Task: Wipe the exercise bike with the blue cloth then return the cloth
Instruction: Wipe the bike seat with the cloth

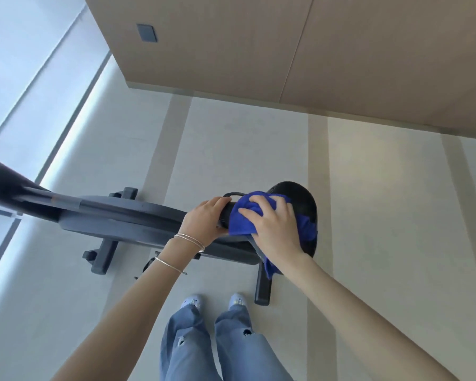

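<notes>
The dark grey exercise bike (127, 215) stretches from the left edge to the middle of the head view, its black saddle (305, 199) at the right end. My left hand (204, 221) grips the narrow front of the saddle. My right hand (275, 229) presses the blue cloth (242, 221) flat on the saddle's top. Part of the cloth hangs down the near side of the saddle, under my wrist. Most of the saddle's near half is hidden by my hands and the cloth.
The bike's front foot bar (105, 251) and rear foot bar (263, 287) rest on the pale floor. My feet (215, 301) stand just in front of the bike. A wood-panelled wall (259, 50) rises behind, and a bright window (25, 92) at the left.
</notes>
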A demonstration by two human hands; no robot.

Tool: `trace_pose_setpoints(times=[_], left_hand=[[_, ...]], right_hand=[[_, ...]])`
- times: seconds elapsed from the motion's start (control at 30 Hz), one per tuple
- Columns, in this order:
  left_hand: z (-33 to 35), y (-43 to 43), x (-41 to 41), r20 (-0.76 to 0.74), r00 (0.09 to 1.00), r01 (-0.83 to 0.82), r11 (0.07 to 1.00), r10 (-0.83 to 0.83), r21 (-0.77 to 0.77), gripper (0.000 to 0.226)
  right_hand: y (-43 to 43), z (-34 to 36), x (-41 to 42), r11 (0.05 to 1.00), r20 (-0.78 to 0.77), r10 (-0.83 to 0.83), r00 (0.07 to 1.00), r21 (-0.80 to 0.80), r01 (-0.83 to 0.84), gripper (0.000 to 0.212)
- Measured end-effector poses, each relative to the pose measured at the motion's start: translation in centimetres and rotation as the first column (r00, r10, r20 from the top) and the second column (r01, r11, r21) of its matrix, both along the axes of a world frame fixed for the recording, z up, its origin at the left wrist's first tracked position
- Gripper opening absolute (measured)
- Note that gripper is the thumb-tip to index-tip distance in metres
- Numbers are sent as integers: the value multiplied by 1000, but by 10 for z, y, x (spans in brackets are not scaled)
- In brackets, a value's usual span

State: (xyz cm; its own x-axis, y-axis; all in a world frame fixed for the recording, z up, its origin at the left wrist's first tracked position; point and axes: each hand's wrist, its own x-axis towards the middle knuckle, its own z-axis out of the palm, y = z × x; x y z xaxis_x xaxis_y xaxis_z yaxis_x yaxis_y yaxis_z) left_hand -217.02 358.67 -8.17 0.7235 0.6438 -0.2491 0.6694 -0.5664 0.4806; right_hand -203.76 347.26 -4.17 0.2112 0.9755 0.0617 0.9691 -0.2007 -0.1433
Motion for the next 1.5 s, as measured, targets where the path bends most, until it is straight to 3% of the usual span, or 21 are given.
trace_pose_setpoints(times=[0.13,0.2,0.3,0.4,0.5,0.57,0.73,0.83,0.9,1.0,1.1,1.23,1.33,1.4,1.5], left_hand=[[-1,0,-1,-10,1000,-18,1000,18,15,65],[-2,0,-1,-31,999,-15,1000,15,20,68],[-1,0,0,-34,999,-13,1000,14,21,69],[1,0,0,-48,999,-10,1000,10,9,69],[3,3,-2,-72,997,10,1000,-8,24,68],[2,7,-4,-81,996,32,999,-29,38,67],[-1,13,-6,-87,993,89,994,-83,61,68],[-4,18,-13,-92,993,74,996,-68,55,66],[-5,22,-18,-113,992,66,996,-58,62,62],[-6,27,-28,-108,994,41,996,-32,85,54],[-7,26,-37,-112,994,22,997,-14,72,51],[-9,27,-52,-135,991,-2,998,10,63,54],[-8,29,-63,-157,987,-18,999,25,50,57],[-6,30,-67,-160,986,-30,999,37,45,59],[-2,33,-65,-149,988,-37,998,44,49,63]], right_hand=[[-4,-1,27,992,18,129,992,-15,-129,48],[-14,-2,57,996,34,91,995,10,-92,47],[7,1,91,994,-12,-64,998,-91,63,38],[48,0,113,966,-157,-145,977,-234,106,31],[66,6,131,938,-320,-110,941,-347,-8,26],[58,12,135,942,-355,-44,934,-325,-79,29],[13,8,109,972,-194,179,964,-119,-204,33],[24,13,107,960,-234,177,956,-175,-220,31],[48,18,110,928,-287,163,944,-281,-246,29],[94,19,94,802,-313,216,925,-483,-351,25],[118,12,73,728,-422,162,892,-559,-396,27],[124,1,63,749,-543,19,840,-549,-371,28],[125,-7,44,794,-704,-67,707,-466,-390,25],[118,-7,32,834,-715,13,699,-379,-402,28],[90,-8,21,886,-504,310,806,-153,-437,29]])
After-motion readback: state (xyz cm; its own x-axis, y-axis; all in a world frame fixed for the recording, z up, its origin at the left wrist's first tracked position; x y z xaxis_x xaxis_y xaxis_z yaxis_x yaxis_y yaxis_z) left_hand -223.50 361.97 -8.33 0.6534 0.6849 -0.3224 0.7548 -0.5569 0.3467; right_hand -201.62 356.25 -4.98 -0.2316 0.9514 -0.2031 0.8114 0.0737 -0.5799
